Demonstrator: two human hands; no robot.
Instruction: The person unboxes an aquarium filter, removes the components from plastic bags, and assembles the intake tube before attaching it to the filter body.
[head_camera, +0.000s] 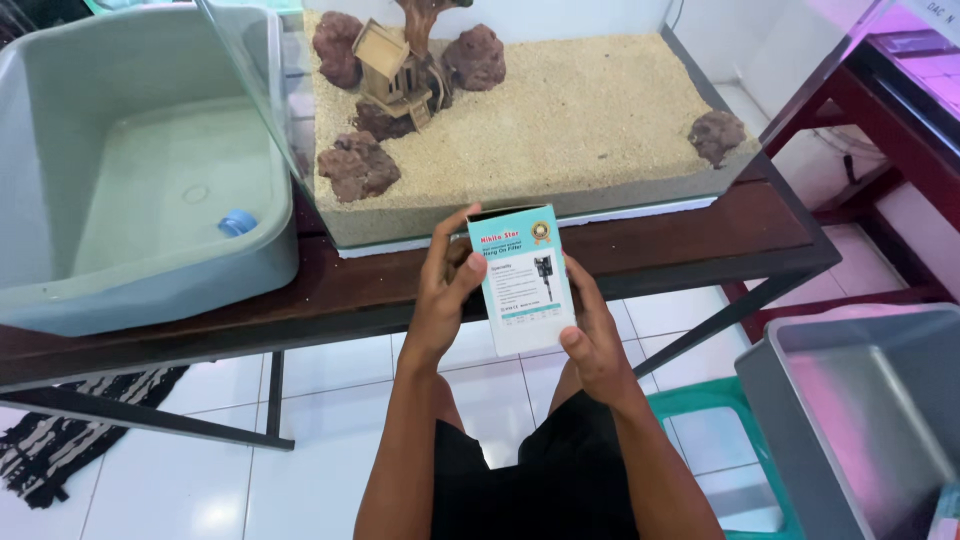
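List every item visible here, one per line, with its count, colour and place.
small cardboard box: one, turquoise and white, held in both hands before the table edge
glass aquarium tank: one, clear, on the table, floored with beige sand
porous rocks: five, reddish-brown, on the sand
miniature wooden house: one, tan, at the tank's back left
plastic tub: one, grey-green, left on the table
bottle cap: one, blue, inside that tub
wooden table: one, dark brown, black legs
grey bin: one, lower right
striped rug: one, black-and-white, floor left
left hand: on the box's left side
right hand: on its right side
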